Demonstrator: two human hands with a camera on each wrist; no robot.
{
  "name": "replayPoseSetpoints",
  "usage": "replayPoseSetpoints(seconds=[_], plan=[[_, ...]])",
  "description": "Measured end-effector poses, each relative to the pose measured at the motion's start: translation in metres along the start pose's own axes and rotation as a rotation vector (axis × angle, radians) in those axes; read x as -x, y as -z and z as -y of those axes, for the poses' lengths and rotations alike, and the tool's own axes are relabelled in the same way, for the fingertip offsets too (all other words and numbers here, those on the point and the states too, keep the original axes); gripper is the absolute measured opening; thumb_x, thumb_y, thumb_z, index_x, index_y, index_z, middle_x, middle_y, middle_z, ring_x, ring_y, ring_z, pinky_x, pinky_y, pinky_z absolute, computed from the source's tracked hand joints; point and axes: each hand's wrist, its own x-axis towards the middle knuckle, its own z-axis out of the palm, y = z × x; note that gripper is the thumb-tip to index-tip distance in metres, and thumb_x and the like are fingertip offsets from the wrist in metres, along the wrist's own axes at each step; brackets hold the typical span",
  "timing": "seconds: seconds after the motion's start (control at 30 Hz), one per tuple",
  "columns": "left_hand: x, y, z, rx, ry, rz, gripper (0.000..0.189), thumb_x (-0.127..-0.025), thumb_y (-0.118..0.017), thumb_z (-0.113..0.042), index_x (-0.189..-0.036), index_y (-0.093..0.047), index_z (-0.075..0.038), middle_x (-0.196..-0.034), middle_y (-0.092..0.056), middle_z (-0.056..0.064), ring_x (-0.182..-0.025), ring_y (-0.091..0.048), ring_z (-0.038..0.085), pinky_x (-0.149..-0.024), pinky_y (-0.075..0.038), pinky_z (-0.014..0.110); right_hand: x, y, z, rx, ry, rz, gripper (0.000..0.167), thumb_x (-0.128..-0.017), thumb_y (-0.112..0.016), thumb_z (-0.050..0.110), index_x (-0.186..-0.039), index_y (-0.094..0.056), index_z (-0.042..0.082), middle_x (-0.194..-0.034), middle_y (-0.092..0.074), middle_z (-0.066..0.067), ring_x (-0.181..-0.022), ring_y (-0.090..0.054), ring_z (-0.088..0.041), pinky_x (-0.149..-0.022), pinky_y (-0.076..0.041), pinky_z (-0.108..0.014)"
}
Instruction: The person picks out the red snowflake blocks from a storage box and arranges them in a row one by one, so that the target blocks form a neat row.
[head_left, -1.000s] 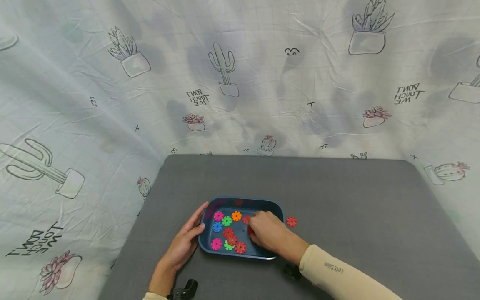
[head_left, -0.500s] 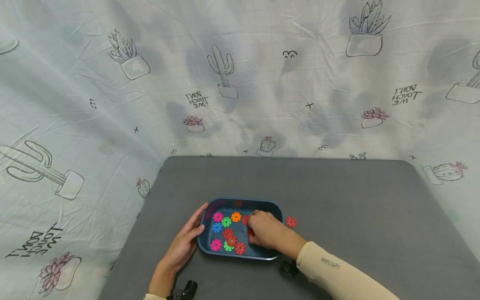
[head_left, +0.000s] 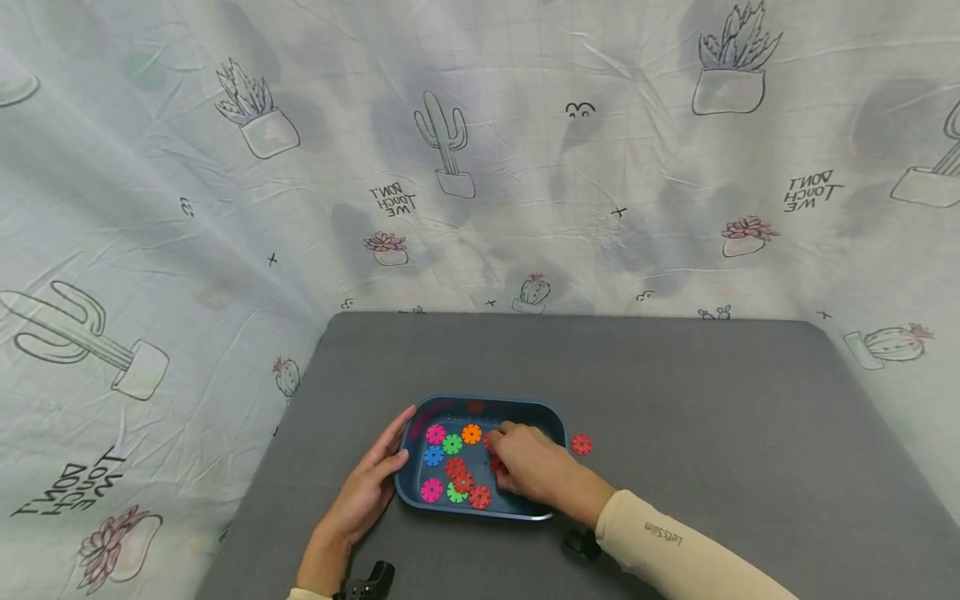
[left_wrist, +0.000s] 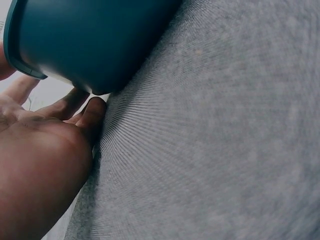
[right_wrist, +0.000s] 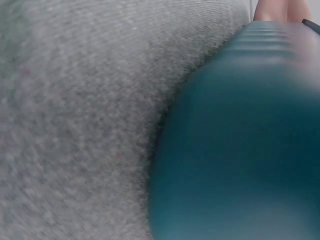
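A dark blue tray [head_left: 525, 504] lies on the grey table with several notched plastic interlocking discs in it: red, pink, green, blue and orange. My left hand [head_left: 365, 490] rests against the tray's left end, thumb at the rim and fingers extended along the outer wall; the left wrist view shows fingertips [left_wrist: 92, 112] low by its base. Inside the right half, my right hand [head_left: 536, 462] has its fingers curled and pinches a red disc [head_left: 496, 463], mostly covered by the fingers. Another red disc [head_left: 488, 441] peeks out by the fingertips.
One loose red disc [head_left: 581, 444] lies on the grey cloth-covered table [head_left: 675, 400] just right of the tray. A printed curtain [head_left: 525, 167] hangs behind and at the left side. The tray's outer wall [right_wrist: 225, 150] fills much of the right wrist view.
My right hand has shifted slightly left inside the tray, and the red disc at its fingertips has moved left with it. My left hand stays at the tray's end.
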Motion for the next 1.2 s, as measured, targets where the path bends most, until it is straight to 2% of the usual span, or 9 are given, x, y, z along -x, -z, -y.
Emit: replayPoseSetpoints(seconds=[0.1, 0.2, 0.4, 0.63, 0.83, 1.0, 1.2], plan=[[0.0, 0.0, 0.0, 0.005, -0.003, 0.003, 0.063, -0.118, -0.043, -0.02, -0.176, -0.022, -0.033, -0.186, -0.003, -0.002, -0.17, -0.003, 0.027, -0.116, -0.037, 0.013, 0.001, -0.005, -0.003, -0.016, 0.052, -0.047, 0.016, -0.09, -0.084, 0.017, -0.102, -0.075, 0.014, -0.085, -0.06, 0.003, -0.071, -0.052, -0.007, -0.063, -0.051, -0.024], [0.0, 0.0, 0.0, 0.005, -0.005, 0.006, 0.063, -0.118, -0.044, -0.02, -0.176, -0.022, -0.033, -0.186, -0.003, -0.002, -0.17, -0.002, 0.027, -0.115, -0.037, 0.012, 0.002, -0.005, -0.005, -0.047, 0.089, -0.059, 0.012, -0.088, -0.083, 0.013, -0.097, -0.076, 0.016, -0.083, -0.059, 0.005, -0.071, -0.05, -0.006, -0.061, -0.047, -0.022], [0.001, 0.0, 0.0, 0.0, -0.01, 0.009, 0.063, -0.119, -0.042, -0.018, -0.176, -0.021, -0.032, -0.186, -0.002, -0.001, -0.17, -0.001, 0.028, -0.116, -0.036, 0.012, 0.005, 0.001, -0.005, -0.086, 0.141, -0.026, 0.011, -0.087, -0.083, 0.009, -0.096, -0.08, 0.016, -0.087, -0.062, 0.006, -0.077, -0.049, -0.005, -0.064, -0.045, -0.019], [0.001, -0.001, 0.0, -0.002, -0.009, 0.01, 0.063, -0.119, -0.044, -0.021, -0.176, -0.022, -0.033, -0.186, -0.003, 0.0, -0.17, -0.003, 0.03, -0.115, -0.037, 0.012, 0.004, 0.001, -0.007, -0.109, 0.178, -0.004, 0.013, -0.086, -0.085, 0.01, -0.087, -0.075, 0.017, -0.084, -0.053, 0.008, -0.076, -0.045, -0.004, -0.063, -0.04, -0.019], [0.0, 0.0, 0.0, -0.006, -0.001, 0.002, 0.063, -0.118, -0.044, -0.02, -0.176, -0.022, -0.033, -0.186, -0.004, 0.001, -0.169, -0.005, 0.031, -0.114, -0.038, 0.013, 0.003, 0.0, -0.008, -0.123, 0.182, 0.001, 0.009, -0.088, -0.085, 0.014, -0.096, -0.08, 0.015, -0.087, -0.06, 0.008, -0.076, -0.048, -0.002, -0.064, -0.044, -0.019], [0.0, 0.001, 0.0, -0.007, -0.003, -0.001, 0.063, -0.118, -0.044, -0.021, -0.176, -0.023, -0.034, -0.186, -0.004, -0.001, -0.169, -0.006, 0.029, -0.114, -0.038, 0.012, 0.004, 0.004, -0.007, -0.187, 0.203, -0.06, 0.02, -0.091, -0.084, 0.016, -0.11, -0.084, 0.009, -0.098, -0.074, 0.002, -0.08, -0.058, 0.0, -0.073, -0.054, -0.017], [0.0, 0.002, 0.001, -0.005, 0.004, 0.001, 0.063, -0.118, -0.045, -0.022, -0.176, -0.023, -0.034, -0.186, -0.003, -0.002, -0.169, -0.003, 0.028, -0.113, -0.036, 0.011, 0.014, 0.016, -0.006, -0.281, 0.207, -0.126, 0.024, -0.094, -0.083, 0.014, -0.117, -0.084, 0.008, -0.109, -0.08, -0.001, -0.082, -0.065, -0.003, -0.073, -0.052, -0.014]])
